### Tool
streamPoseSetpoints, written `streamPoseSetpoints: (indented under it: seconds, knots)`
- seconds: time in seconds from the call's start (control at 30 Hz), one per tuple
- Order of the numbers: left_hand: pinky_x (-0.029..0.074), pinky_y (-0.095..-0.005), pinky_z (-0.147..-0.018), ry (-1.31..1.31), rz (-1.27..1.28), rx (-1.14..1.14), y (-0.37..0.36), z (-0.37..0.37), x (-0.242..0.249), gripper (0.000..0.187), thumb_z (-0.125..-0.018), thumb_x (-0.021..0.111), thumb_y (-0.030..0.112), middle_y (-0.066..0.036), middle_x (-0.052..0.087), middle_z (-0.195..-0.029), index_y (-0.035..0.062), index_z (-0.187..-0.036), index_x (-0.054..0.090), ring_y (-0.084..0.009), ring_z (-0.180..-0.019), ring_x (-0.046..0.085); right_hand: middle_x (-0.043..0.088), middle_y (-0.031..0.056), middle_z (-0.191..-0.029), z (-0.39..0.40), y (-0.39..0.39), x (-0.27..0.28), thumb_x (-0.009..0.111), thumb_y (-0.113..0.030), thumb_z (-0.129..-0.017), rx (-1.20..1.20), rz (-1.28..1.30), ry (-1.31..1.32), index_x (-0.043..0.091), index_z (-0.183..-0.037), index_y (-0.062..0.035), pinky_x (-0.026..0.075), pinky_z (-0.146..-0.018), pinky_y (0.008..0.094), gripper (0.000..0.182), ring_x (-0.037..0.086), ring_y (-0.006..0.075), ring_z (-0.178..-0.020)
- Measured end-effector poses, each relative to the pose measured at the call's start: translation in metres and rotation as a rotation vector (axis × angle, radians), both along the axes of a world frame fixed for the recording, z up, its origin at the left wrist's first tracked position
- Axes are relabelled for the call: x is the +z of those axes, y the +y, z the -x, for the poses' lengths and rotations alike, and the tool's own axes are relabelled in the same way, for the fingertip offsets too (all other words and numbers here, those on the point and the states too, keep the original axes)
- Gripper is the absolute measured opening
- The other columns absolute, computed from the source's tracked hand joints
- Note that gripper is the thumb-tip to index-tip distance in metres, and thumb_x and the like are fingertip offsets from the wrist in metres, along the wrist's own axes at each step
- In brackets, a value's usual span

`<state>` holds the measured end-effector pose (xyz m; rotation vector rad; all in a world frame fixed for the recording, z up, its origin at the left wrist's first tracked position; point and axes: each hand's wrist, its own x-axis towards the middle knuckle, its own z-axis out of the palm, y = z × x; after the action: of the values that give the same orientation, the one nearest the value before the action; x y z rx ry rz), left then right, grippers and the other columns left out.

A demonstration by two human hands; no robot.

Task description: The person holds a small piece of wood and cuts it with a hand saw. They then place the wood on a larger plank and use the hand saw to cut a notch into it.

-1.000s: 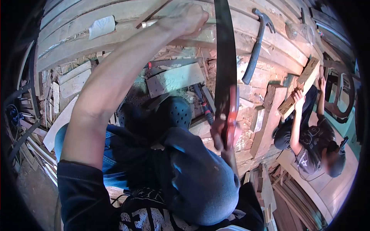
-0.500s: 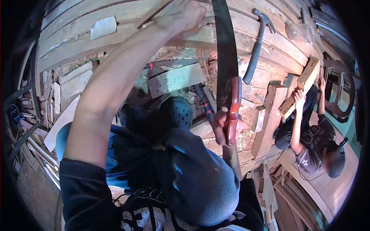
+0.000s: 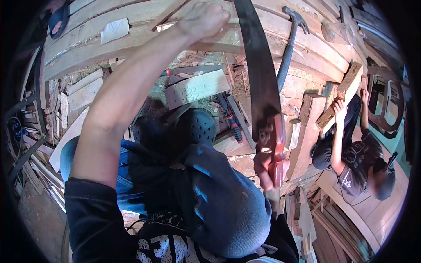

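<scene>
My right hand (image 3: 265, 171) is wrapped around the red-brown handle of a handsaw (image 3: 259, 65). The saw's long dark blade runs up past the top edge of the view, over the wooden planks. Beside the blade's far part, my left hand (image 3: 206, 19) is closed in a fist at the planks (image 3: 144, 44). Whatever its fingers grip is hidden. A narrow brown wood strip (image 3: 170, 15) lies to the left of that fist. Just right of the blade rests a claw hammer (image 3: 289, 52) with a dark handle.
Below the planks lie a short board (image 3: 197, 89), red-and-black-handled pliers (image 3: 234, 127) and wood scraps. A paper scrap (image 3: 115, 30) sits on the planks. At right, another person (image 3: 362, 162) holds a wooden block (image 3: 340, 98). A sandalled foot (image 3: 58, 22) shows at top left.
My right hand has drawn the saw back toward my body and slightly right, tilting the blade more. My left fist stays by the planks. A sandalled foot has come into view at top left.
</scene>
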<state>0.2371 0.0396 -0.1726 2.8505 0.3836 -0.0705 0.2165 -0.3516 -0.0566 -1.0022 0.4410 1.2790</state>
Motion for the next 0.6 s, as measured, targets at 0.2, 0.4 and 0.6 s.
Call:
streamPoseSetpoints:
  seconds: [0.2, 0.4, 0.6]
  knots:
    - [0.054, -0.0424, -0.070, -0.097, -0.064, 0.003, -0.006, 0.004, 0.003, 0.013, -0.073, 0.057, 0.006, -0.016, 0.067, -0.080, 0.0062, -0.078, 0.069, -0.0311, -0.080, 0.067, 0.038, -0.0031, -0.051, 0.008, 0.021, 0.015, 0.058, 0.019, -0.056, 0.373, 0.032, -0.963, 0.034, -0.053, -0.0088, 0.022, -0.040, 0.0233, 0.036, 0.035, 0.0069, -0.043]
    - [0.053, -0.0435, -0.070, -0.118, -0.050, -0.004, -0.007, 0.007, 0.001, 0.012, -0.075, 0.066, 0.015, -0.018, 0.066, -0.077, 0.0050, -0.082, 0.068, -0.0332, -0.078, 0.067, 0.038, -0.0016, -0.050, 0.001, 0.020, 0.024, 0.058, 0.015, -0.064, 0.342, -0.108, -0.707, 0.032, -0.052, -0.0087, 0.022, -0.036, 0.0230, 0.037, 0.035, 0.0064, -0.040]
    - [0.054, -0.0407, -0.074, -0.019, -0.054, -0.011, -0.015, 0.007, 0.010, 0.017, -0.076, 0.056, 0.009, -0.014, 0.068, -0.083, 0.0085, -0.083, 0.071, -0.0292, -0.085, 0.068, 0.036, 0.0028, -0.047, 0.013, -0.003, 0.024, 0.052, -0.005, -0.085, 0.145, -0.133, -0.304, 0.032, -0.053, -0.0072, 0.019, -0.029, 0.0239, 0.038, 0.035, 0.0092, -0.031]
